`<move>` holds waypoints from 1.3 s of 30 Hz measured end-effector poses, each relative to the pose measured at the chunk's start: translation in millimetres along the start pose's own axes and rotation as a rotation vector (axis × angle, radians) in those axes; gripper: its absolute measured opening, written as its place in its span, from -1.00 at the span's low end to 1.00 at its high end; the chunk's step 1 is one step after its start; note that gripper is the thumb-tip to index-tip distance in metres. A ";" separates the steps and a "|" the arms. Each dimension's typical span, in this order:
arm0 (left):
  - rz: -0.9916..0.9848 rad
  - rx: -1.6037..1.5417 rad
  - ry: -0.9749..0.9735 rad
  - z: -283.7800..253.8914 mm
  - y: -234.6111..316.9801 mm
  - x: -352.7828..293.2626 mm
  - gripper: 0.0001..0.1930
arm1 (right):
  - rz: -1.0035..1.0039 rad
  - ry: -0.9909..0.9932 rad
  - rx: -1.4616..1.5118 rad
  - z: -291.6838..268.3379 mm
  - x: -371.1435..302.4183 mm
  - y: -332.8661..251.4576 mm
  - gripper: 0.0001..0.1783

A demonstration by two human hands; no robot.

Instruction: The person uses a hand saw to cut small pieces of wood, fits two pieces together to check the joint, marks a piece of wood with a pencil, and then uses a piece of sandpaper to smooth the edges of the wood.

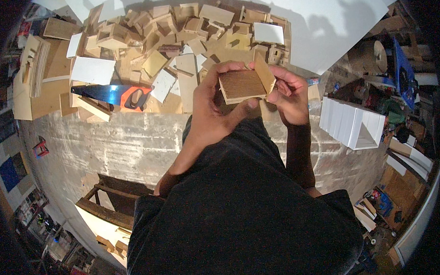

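Both hands are closed on wood, held up by the near side of a heap of offcuts: the left hand grips a brown-faced board, the right hand pinches a thin pale panel standing at its right edge. I'd keep those 2 pieces square, press evenly, and stay clear of the handsaw

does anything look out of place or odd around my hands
The handsaw: it lies uncovered among jumbled wood offcuts, left of your left hand, which holds a wooden piece. That seems an untidy spot for a cutting tool.
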State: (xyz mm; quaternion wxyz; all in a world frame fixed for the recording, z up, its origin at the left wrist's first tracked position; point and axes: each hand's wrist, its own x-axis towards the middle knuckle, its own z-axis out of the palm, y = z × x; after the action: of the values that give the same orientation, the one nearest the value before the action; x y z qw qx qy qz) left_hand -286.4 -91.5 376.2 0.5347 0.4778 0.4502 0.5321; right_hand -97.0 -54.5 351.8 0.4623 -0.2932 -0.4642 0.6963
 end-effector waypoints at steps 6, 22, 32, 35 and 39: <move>0.056 -0.032 0.008 0.7 6.0 -1.1 -0.31 | -0.021 0.023 -0.007 4.5 -1.0 -3.5 -0.36; 0.091 -0.047 0.093 2.1 13.7 -11.5 -0.39 | -0.135 -0.037 -0.019 3.8 -2.9 8.6 -0.24; 0.331 0.309 0.257 -12.1 1.0 -8.6 -0.42 | 0.041 -0.145 0.370 17.2 -1.8 -1.4 -0.39; 0.309 0.352 0.257 -13.7 2.6 -9.2 -0.42 | 0.043 -0.107 0.360 27.8 -6.9 -3.2 -0.38; 0.231 0.442 0.239 -13.6 4.7 -12.5 -0.43 | -0.211 0.017 -0.057 45.7 0.2 -9.9 -0.35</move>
State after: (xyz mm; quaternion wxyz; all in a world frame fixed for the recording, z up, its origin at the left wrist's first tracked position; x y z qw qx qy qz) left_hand -300.9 -103.6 378.7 0.2963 0.5648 0.5580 0.5309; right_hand -131.7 -70.1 379.1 0.5284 -0.2613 -0.5081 0.6279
